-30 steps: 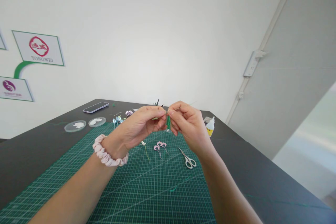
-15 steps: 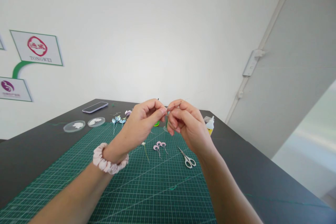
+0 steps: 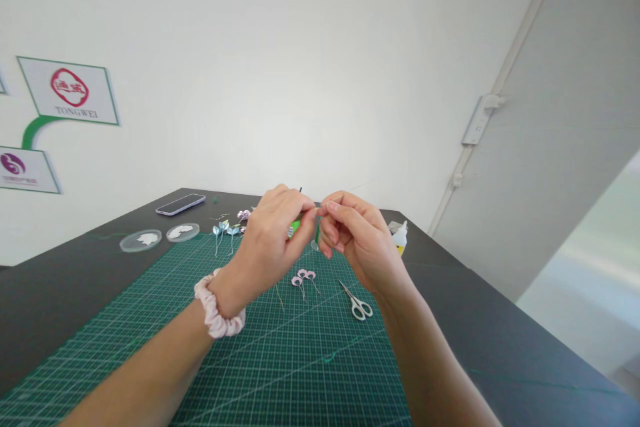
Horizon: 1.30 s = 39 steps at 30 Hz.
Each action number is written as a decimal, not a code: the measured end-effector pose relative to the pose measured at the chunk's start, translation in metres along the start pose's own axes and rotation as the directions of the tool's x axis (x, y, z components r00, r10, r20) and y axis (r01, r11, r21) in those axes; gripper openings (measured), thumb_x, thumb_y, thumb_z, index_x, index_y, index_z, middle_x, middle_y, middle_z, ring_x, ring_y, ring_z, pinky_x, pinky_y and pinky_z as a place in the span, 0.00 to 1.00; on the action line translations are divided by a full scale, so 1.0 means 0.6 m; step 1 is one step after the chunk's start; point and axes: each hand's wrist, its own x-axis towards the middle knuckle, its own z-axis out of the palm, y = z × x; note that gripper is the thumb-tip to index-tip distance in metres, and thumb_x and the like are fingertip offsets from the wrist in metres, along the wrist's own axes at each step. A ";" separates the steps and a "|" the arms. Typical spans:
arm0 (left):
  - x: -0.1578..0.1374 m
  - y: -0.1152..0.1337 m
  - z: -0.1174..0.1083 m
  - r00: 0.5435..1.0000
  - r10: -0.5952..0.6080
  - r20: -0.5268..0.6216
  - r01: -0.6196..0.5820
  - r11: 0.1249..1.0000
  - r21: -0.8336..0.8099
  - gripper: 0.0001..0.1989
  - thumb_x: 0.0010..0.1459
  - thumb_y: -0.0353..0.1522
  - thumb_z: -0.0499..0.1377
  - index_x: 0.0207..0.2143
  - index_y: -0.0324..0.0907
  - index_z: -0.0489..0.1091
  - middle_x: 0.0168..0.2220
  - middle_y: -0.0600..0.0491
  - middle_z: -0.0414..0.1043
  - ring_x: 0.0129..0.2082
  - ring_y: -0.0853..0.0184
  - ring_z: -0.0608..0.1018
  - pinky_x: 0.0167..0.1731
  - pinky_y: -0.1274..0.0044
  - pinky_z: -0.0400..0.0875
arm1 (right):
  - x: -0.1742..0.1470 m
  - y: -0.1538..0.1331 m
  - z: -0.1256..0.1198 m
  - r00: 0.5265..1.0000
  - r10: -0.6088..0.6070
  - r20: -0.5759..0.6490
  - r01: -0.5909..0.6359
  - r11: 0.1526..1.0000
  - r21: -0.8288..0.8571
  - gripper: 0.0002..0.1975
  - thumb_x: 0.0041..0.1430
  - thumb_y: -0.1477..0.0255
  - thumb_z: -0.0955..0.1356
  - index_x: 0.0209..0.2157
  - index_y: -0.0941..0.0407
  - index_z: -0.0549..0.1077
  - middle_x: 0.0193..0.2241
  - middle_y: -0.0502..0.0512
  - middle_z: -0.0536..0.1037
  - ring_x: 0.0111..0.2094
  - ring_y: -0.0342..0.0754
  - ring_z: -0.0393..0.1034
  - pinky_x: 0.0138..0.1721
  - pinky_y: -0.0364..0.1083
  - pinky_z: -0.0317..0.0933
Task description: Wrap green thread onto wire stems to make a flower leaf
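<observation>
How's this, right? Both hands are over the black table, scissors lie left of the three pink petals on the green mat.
One slip: the head view shows the scissors right of the three pink petals on the green mat, not left. Left hand and right hand are over the black table, as you said.

I can make out a thin, pale strand [image 3: 362, 185], wire-like though too fine for me to tell its material. It is raised above the bench, pinched where the fingertips of my left hand [image 3: 273, 233] and right hand [image 3: 361, 233] meet. One free end slants up past my right knuckles, nearly straight; fingers hide the rest.
</observation>
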 end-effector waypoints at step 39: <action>0.014 -0.006 -0.016 0.621 -0.301 0.724 0.778 0.122 -0.617 0.19 0.61 0.36 0.51 0.18 0.44 0.67 0.19 0.54 0.63 0.25 0.67 0.70 0.33 0.74 0.71 | -0.012 -0.003 -0.001 0.963 -0.255 0.086 0.269 0.920 -0.287 0.13 0.61 0.75 0.65 0.22 0.55 0.69 0.18 0.46 0.68 0.17 0.37 0.60 0.18 0.40 0.56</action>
